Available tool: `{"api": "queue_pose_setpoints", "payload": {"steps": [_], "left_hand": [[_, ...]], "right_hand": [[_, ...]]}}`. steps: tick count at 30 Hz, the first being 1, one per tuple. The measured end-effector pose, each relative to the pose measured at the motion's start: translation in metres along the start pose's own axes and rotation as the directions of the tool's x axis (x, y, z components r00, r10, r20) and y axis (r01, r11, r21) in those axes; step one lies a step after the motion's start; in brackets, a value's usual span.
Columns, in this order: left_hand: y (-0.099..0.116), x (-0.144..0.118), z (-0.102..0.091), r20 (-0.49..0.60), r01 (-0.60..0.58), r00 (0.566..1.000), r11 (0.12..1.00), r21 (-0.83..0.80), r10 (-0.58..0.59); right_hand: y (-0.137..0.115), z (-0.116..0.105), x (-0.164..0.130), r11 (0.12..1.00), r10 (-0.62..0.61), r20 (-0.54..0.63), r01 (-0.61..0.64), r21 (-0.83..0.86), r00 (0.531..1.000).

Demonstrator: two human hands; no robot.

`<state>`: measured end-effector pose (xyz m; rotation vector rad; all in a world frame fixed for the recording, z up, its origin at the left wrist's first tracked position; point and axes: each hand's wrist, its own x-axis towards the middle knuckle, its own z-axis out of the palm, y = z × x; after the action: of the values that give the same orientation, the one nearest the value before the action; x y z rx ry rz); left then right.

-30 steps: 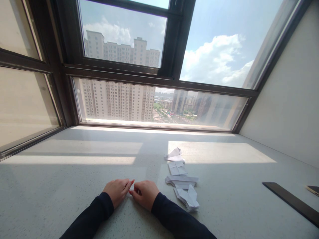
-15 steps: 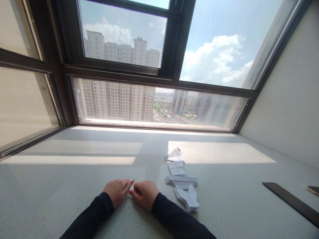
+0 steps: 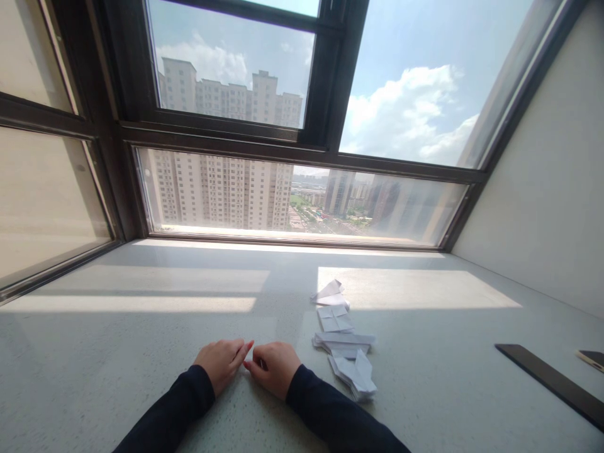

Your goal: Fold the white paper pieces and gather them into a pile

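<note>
My left hand (image 3: 224, 363) rests on the pale speckled sill with its fingers curled together. Beside it lies my right hand (image 3: 274, 369), loosely closed, the tips of the two hands meeting or nearly so. I see nothing held in either one. Just right of my right hand, folded white papers form a row running away from me: a stack of pointed folded pieces (image 3: 355, 375) nearest, then folded paper strips (image 3: 343, 344), a creased paper square (image 3: 335, 318), and a pointed folded paper (image 3: 331, 294) farthest off.
A dark flat bar (image 3: 550, 382) lies on the sill (image 3: 425, 377) at the right, with part of a dark-topped object (image 3: 592, 359) at the frame's edge. Dark window frames (image 3: 302, 244) border the far side, and a white wall (image 3: 542, 189) rises at the right.
</note>
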<state>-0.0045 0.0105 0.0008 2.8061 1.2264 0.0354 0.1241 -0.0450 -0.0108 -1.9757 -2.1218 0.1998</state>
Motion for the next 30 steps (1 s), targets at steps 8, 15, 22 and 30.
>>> {"api": "queue_pose_setpoints", "payload": {"steps": [8, 15, 22, 30], "left_hand": [[-0.0003, 0.0006, -0.0010, 0.013, -0.007, 1.000, 1.000, -0.009, 0.007], [0.0007, 0.0000, -0.0026, 0.020, 0.002, 1.000, 1.000, -0.014, -0.002], [0.0010, 0.0002, -0.0035, 0.035, 0.008, 0.999, 1.000, -0.019, -0.008], [0.0008, 0.0001, -0.0020, 0.016, 0.006, 1.000, 1.000, -0.011, -0.006]], "right_hand": [[0.0010, 0.0017, 0.0000, 1.000, -0.015, -0.014, 0.015, -0.006, 1.000], [0.0012, 0.0004, 0.0004, 1.000, -0.006, 0.000, 0.006, -0.002, 1.000], [0.0001, -0.0007, -0.0001, 1.000, -0.006, -0.007, 0.006, -0.001, 1.000], [0.0000, -0.0005, -0.0007, 1.000, -0.002, -0.003, 0.002, -0.004, 1.000]]}}
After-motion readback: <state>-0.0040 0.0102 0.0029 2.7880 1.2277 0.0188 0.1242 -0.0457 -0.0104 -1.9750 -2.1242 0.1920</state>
